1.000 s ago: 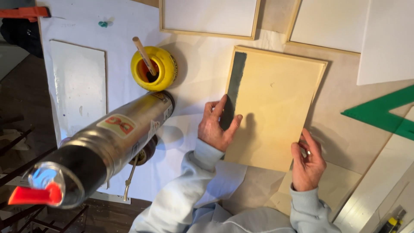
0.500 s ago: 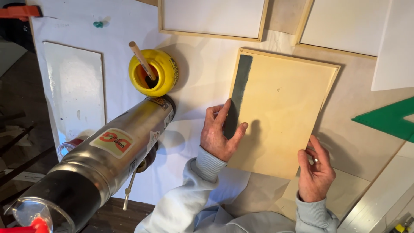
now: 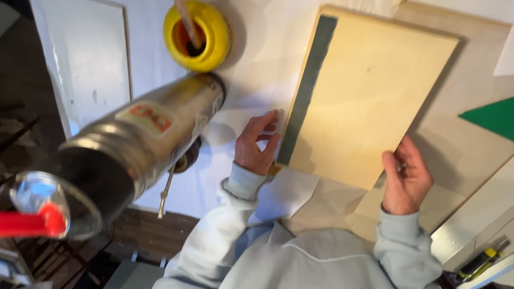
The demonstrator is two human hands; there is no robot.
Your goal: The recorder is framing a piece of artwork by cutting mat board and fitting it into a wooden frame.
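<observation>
From the head camera, the wooden board (image 3: 369, 96) lies flat at one o'clock of centre, the left hand (image 3: 257, 143) resting half-curled and empty at its dark-striped nine-o'clock edge, the right hand (image 3: 406, 179) pinching its five-o'clock corner, yellow pot (image 3: 206, 37) at eleven.

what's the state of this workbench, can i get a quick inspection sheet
surface: table covered with pale sheets of paper.
job's things: tan wooden board lying flat, dark strip along its left edge.
clutter: yellow pot with a stick in it, white panel, metal cylinder close to the camera, green triangle.
grippers: left hand at the board's strip edge; right hand at the board's near corner, pinching something small.
cables: nothing seen.
surroundings: dark floor at left, tools at lower right.
</observation>
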